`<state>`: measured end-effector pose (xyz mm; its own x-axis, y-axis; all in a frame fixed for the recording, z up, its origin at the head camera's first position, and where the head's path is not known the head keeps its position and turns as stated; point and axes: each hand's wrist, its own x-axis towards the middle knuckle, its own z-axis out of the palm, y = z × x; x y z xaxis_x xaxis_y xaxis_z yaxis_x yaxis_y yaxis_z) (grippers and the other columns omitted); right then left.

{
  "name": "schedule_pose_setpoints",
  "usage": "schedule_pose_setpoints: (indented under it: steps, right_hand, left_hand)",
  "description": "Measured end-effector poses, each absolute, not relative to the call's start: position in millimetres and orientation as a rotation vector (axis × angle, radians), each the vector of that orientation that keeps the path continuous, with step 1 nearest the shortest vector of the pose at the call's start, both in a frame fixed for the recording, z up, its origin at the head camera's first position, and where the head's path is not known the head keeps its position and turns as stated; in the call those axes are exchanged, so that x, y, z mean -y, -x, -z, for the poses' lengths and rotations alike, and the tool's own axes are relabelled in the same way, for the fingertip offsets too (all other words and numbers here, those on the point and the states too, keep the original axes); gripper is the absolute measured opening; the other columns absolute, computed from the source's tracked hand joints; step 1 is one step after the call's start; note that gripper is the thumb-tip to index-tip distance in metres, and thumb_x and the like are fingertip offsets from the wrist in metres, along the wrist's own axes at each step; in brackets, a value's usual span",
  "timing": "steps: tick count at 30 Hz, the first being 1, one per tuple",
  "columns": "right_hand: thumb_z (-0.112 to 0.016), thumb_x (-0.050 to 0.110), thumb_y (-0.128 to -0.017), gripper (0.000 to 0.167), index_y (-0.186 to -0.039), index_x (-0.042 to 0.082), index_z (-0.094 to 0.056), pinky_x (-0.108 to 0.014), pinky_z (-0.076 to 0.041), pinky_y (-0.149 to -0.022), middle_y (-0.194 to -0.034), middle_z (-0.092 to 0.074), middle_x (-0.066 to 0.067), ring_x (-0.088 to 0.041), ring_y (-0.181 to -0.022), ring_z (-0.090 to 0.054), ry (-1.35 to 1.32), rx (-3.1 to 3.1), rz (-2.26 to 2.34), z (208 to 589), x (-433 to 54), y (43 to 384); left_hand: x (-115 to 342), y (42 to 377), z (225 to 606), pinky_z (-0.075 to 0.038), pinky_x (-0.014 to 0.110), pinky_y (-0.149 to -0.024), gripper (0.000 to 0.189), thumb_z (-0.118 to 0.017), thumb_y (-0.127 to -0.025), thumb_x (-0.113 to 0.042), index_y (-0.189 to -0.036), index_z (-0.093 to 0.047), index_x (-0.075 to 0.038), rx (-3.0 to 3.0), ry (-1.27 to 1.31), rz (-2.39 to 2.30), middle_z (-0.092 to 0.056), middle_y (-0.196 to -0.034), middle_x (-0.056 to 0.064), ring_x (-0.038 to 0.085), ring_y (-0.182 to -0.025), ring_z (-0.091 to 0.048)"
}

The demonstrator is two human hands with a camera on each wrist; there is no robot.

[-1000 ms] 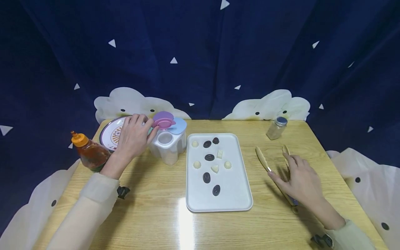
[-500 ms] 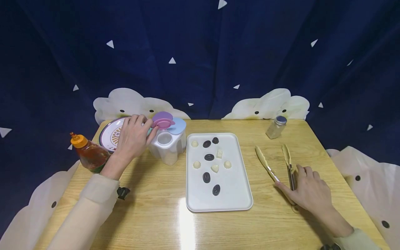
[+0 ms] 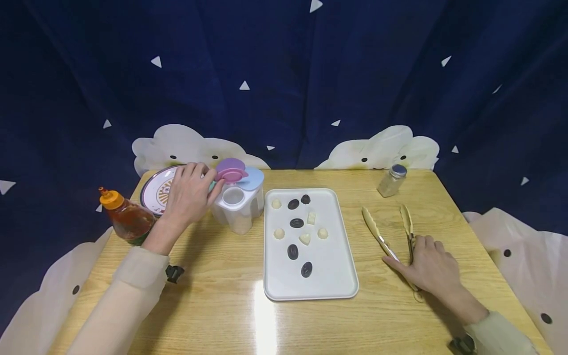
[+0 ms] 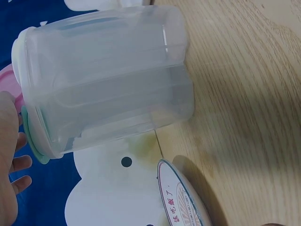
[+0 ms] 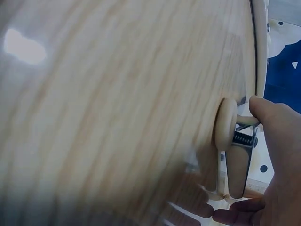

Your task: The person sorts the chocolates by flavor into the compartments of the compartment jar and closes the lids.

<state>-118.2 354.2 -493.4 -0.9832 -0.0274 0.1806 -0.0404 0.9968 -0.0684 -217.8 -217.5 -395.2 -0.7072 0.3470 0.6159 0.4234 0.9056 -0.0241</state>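
In the head view my left hand (image 3: 188, 195) is at the top of a white multi-compartment storage container (image 3: 239, 217), with thumb and index finger at the edge of its raised pink lid (image 3: 231, 174). In the left wrist view the other fingers (image 4: 21, 163) spread loosely beside the green lid (image 4: 34, 136). My right hand (image 3: 432, 266) lies across cream-tipped tongs (image 3: 377, 231), thumb on the left arm and fingers round the right one. The tongs' arms are spread on the table. In the right wrist view their spring (image 5: 243, 138) shows close to the thumb.
A white tray (image 3: 330, 276) with several dark and white chocolates stands mid-table. A glass shaker (image 3: 392, 181) is at the back right. An orange-capped squeeze bottle (image 3: 133, 222) and a patterned plate (image 3: 153, 191) stand at the left. Behind hangs a blue curtain (image 3: 284, 74).
My right hand has slid back along the tongs toward the near end, then slightly forward again, uncovering more of the right arm. The left hand has stayed at the pink lid.
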Motion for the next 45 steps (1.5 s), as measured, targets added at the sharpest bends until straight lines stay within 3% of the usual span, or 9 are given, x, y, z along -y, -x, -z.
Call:
schedule_pose_setpoints:
  steps: [8, 16, 29, 34, 41, 45]
  right_hand:
    - [-0.071, 0.079, -0.08, 0.084, -0.084, -0.002, -0.05, -0.041, -0.037, -0.046, -0.076, -0.057, -0.024, -0.039, -0.067, -0.058, 0.013, 3.037, -0.186, 491, -349, 121]
    - [-0.075, 0.065, -0.081, 0.08, -0.104, -0.009, -0.052, -0.047, -0.044, -0.046, -0.084, -0.062, -0.027, -0.04, -0.067, -0.062, -0.037, 3.04, -0.191, 483, -348, 125]
    - [-0.08, 0.048, -0.08, 0.083, -0.121, -0.019, -0.055, -0.042, -0.042, -0.041, -0.091, -0.055, -0.025, -0.03, -0.063, -0.055, -0.202, 2.874, -0.195, 458, -347, 124]
    - [-0.083, 0.045, -0.075, 0.084, -0.128, -0.014, -0.057, -0.045, -0.041, -0.039, -0.102, -0.059, -0.029, -0.034, -0.063, -0.06, -0.26, 2.804, -0.232, 441, -342, 121]
    - [-0.087, 0.047, -0.07, 0.081, -0.129, -0.002, -0.06, -0.036, -0.035, -0.04, -0.111, -0.064, -0.021, -0.016, -0.055, -0.051, -0.387, 2.791, -0.198, 421, -331, 114]
    - [-0.087, 0.049, -0.069, 0.078, -0.125, 0.001, -0.061, -0.032, -0.032, -0.04, -0.106, -0.065, -0.015, -0.011, -0.051, -0.044, -0.462, 2.772, -0.154, 415, -320, 110]
  left_hand:
    - [218, 217, 394, -0.047, 0.058, -0.094, 0.032, -0.06, -0.104, -0.037, -0.102, -0.061, -0.006, 2.441, 0.545, 0.156, -0.063, -0.103, 0.02, 0.043, -0.103, -0.059]
    - [217, 218, 394, -0.047, 0.058, -0.094, 0.032, -0.06, -0.104, -0.038, -0.101, -0.061, -0.006, 2.439, 0.548, 0.154, -0.063, -0.102, 0.02, 0.043, -0.102, -0.059]
    - [216, 216, 393, -0.047, 0.058, -0.094, 0.031, -0.059, -0.104, -0.037, -0.102, -0.062, -0.007, 2.457, 0.536, 0.167, -0.063, -0.102, 0.019, 0.043, -0.103, -0.059]
    - [216, 215, 393, -0.047, 0.058, -0.095, 0.031, -0.059, -0.104, -0.038, -0.102, -0.062, -0.007, 2.465, 0.534, 0.167, -0.064, -0.103, 0.02, 0.043, -0.104, -0.059]
    - [216, 215, 393, -0.047, 0.059, -0.095, 0.031, -0.06, -0.104, -0.038, -0.103, -0.062, -0.007, 2.471, 0.537, 0.17, -0.063, -0.105, 0.02, 0.044, -0.105, -0.058]
    - [216, 215, 393, -0.047, 0.058, -0.094, 0.031, -0.06, -0.104, -0.037, -0.103, -0.062, -0.007, 2.467, 0.54, 0.173, -0.063, -0.105, 0.02, 0.044, -0.104, -0.057]
